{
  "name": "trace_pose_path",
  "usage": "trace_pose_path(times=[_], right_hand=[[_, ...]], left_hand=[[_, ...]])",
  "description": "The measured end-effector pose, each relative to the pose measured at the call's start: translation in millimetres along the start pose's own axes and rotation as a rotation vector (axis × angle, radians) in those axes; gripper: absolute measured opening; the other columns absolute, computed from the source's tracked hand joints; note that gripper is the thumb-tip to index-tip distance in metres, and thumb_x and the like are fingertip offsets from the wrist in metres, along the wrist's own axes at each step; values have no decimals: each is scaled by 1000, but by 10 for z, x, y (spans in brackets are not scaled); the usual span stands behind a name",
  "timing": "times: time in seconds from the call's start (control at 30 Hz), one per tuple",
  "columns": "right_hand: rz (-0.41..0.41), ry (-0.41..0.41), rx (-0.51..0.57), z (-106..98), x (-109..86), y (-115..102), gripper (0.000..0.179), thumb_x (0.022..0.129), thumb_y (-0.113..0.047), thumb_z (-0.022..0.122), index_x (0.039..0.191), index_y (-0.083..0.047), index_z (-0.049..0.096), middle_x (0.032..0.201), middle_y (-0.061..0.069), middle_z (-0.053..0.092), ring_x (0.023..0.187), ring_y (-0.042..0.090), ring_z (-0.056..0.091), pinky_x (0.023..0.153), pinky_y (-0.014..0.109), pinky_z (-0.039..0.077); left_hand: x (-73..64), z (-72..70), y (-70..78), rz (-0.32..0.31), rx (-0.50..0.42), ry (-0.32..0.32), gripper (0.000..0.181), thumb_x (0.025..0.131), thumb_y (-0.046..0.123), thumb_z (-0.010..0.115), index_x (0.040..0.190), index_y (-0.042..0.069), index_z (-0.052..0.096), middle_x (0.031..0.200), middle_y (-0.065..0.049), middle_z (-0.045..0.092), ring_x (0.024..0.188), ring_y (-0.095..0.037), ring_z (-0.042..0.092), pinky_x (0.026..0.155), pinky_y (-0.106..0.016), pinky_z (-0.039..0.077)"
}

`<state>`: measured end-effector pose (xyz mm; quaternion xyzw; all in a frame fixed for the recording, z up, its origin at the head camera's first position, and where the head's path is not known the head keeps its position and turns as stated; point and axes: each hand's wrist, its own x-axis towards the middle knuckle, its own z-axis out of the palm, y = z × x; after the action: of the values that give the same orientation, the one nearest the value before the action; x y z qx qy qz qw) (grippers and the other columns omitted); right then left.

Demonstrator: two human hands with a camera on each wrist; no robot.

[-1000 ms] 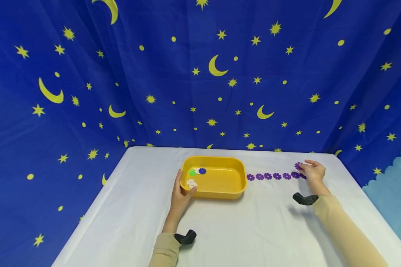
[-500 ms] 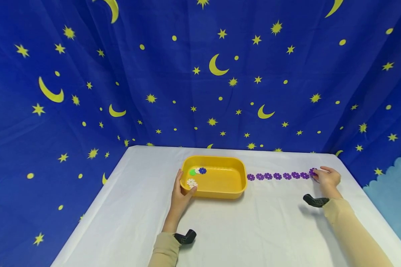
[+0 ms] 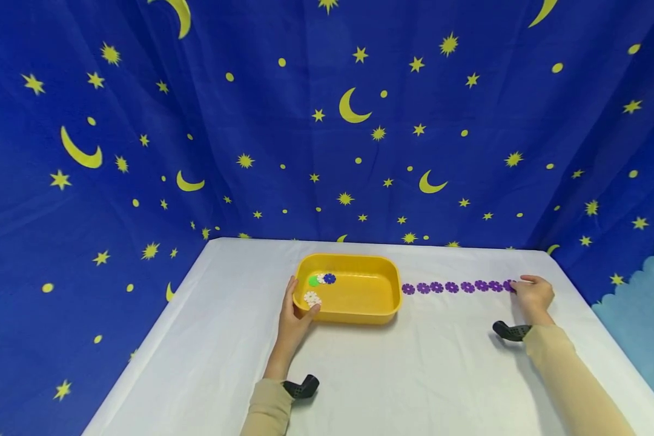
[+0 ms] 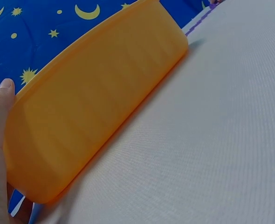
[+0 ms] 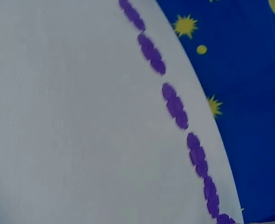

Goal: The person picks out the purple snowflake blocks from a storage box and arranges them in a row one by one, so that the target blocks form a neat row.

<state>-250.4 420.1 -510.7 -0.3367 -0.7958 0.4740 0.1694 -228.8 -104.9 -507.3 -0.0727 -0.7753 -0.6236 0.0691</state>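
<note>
A yellow plastic tub (image 3: 360,317) stands left of a row of purple flower-shaped discs (image 3: 452,287). My left hand (image 3: 294,322) grips its left end, thumb on the near rim and fingers round the side; the left wrist view shows the thumb against the tub's wall (image 4: 95,93). At the row's far right end, my right hand (image 3: 536,295) pinches one purple flower-shaped disc (image 3: 509,284) down at the cloth, partly hidden by the fingertips. In the right wrist view the row (image 5: 175,107) runs diagonally, with only a sliver of the hand at the bottom edge.
Inside the tub, on its left side, lie a green disc (image 3: 313,281), a blue flower disc (image 3: 330,278) and several white flower discs (image 3: 310,297). A white cloth (image 3: 414,375) covers the table. Blue star-patterned curtains (image 3: 283,121) hang behind and beside it.
My right hand has moved right from above the row to its end, then lowered the purple flower-shaped disc to the cloth. My left hand has stayed on the tub.
</note>
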Motion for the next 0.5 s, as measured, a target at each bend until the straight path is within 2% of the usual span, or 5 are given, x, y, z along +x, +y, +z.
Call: trace_pose_path(times=[0.13, 0.27, 0.33, 0.43, 0.5], right_hand=[[-80, 44, -108, 10, 8, 56, 38, 81, -3, 65, 115, 13, 57, 51, -21, 44, 47, -10, 36, 48, 12, 33], [-121, 61, -140, 29, 19, 68, 34, 82, -4, 64, 111, 13, 59, 56, -12, 49, 51, -6, 37, 52, 15, 33], [-140, 78, -145, 41, 24, 65, 32, 83, -6, 62, 108, 13, 60, 58, -4, 53, 54, -2, 40, 55, 17, 34], [-172, 134, -137, 61, -9, 64, 29, 85, -7, 58, 104, 14, 60, 67, 14, 58, 60, 11, 44, 59, 25, 35], [-203, 189, -129, 88, -60, 57, 26, 84, -6, 55, 100, 14, 61, 74, 24, 58, 64, 19, 46, 61, 28, 35]], left_hand=[[-14, -3, -12, 11, -7, 3, 77, 87, 16, 68, 150, 7, 23, 161, -11, 13, 149, -31, 12, 123, -50, 10], [-16, -8, -3, 17, -19, 7, 78, 87, 14, 68, 150, 5, 23, 161, -12, 12, 149, -31, 11, 123, -51, 10], [-14, -17, -5, 9, -27, 6, 79, 87, 15, 68, 150, 6, 22, 161, -12, 12, 149, -30, 11, 123, -49, 10], [11, -37, -52, 9, -74, 0, 79, 87, 13, 68, 150, 5, 21, 161, -13, 12, 149, -31, 12, 123, -48, 12], [46, -59, -123, 13, -80, 13, 74, 89, 14, 65, 150, 6, 23, 159, -15, 19, 145, -33, 23, 121, -49, 20]])
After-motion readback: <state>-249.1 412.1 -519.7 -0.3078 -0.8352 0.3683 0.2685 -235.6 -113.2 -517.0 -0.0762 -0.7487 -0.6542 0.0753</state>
